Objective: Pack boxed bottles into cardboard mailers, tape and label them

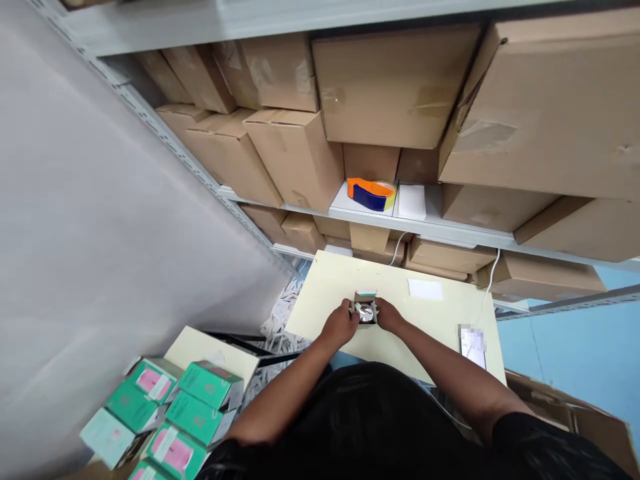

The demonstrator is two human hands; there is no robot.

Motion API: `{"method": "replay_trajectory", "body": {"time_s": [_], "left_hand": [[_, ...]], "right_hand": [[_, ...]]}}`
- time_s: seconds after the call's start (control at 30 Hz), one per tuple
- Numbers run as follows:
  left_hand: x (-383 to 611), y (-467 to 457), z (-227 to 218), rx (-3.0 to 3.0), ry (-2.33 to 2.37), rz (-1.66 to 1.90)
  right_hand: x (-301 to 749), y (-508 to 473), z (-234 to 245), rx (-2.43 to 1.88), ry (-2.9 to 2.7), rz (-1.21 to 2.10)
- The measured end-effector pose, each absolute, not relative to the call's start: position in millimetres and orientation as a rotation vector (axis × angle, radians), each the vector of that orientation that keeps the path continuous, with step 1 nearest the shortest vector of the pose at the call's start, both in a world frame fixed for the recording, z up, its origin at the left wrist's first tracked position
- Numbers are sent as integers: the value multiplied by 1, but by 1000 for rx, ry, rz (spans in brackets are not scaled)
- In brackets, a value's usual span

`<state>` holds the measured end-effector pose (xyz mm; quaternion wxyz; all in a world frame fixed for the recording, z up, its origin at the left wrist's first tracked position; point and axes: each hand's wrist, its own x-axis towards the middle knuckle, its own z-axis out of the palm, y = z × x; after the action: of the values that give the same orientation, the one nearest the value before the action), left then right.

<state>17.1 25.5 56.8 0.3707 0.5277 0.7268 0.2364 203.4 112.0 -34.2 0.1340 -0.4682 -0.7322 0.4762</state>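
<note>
Left hand [340,325] and right hand [389,315] together hold a small open box [365,298] over the near part of a pale yellow desk [320,287]. From where I stand, the left hand is curled in close at the box's left side, and the right hand grips its right side with bent fingers. The lid flap stands up at the far side, and a shiny silver object [367,313] sits inside. Whether the box touches the desk, I cannot tell.

Beyond the box, to the right, lies a white sheet of paper [425,289]. Near the desk's right edge is a phone [473,350] with a bright screen. Behind the desk rises a metal shelf [450,233] packed with brown cardboard boxes [295,153]; an orange and dark blue band [370,193] rests on it beside a white stack [412,201]. At lower left are green boxes [195,417], some with pink panels. White paper strips [285,310] litter the floor left of the desk.
</note>
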Motion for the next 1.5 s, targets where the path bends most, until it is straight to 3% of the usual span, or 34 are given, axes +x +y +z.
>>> {"method": "replay_trajectory", "body": {"time_s": [0.13, 0.4, 0.57, 0.9, 1.17, 1.5], "left_hand": [[3, 36, 44, 1268, 1763, 672], [-45, 33, 20, 1696, 1449, 803], [-63, 38, 14, 1863, 1186, 696], [-66, 56, 10, 1820, 1009, 503], [-57, 57, 11, 1879, 1125, 506], [-41, 54, 23, 1825, 1321, 412]], "right_hand": [[216, 74, -24, -1542, -1884, 1220], [178, 45, 19, -1323, -1940, 795], [155, 41, 28, -1581, -1869, 820], [116, 66, 80, -2191, -2464, 678], [138, 44, 73, -1669, -2169, 430], [188, 64, 130, -1437, -1541, 814]]}}
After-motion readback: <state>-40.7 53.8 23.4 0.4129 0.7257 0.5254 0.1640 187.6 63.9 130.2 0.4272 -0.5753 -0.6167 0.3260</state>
